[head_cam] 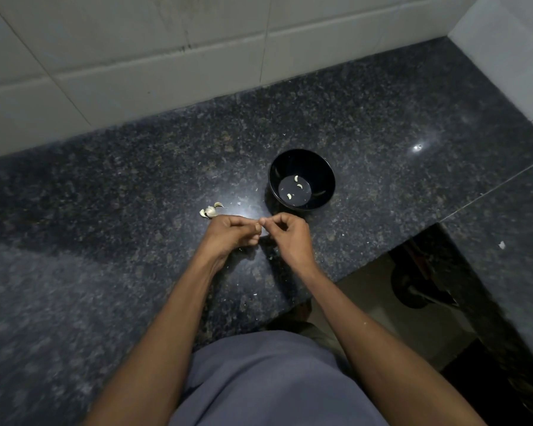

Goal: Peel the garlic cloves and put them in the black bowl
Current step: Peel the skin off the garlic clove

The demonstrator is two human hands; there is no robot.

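Two hands, left hand (228,233) and right hand (288,235), pinch one garlic clove (258,228) near the black bowl (326,175)

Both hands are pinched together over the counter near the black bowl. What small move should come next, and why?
Probably keep stripping skin: the left hand and right hand pinch a small pale clove between them, too hidden to tell how bare it is. Once bare, drop it in the black bowl, just beyond, where three peeled cloves lie. More unpeeled garlic waits left.
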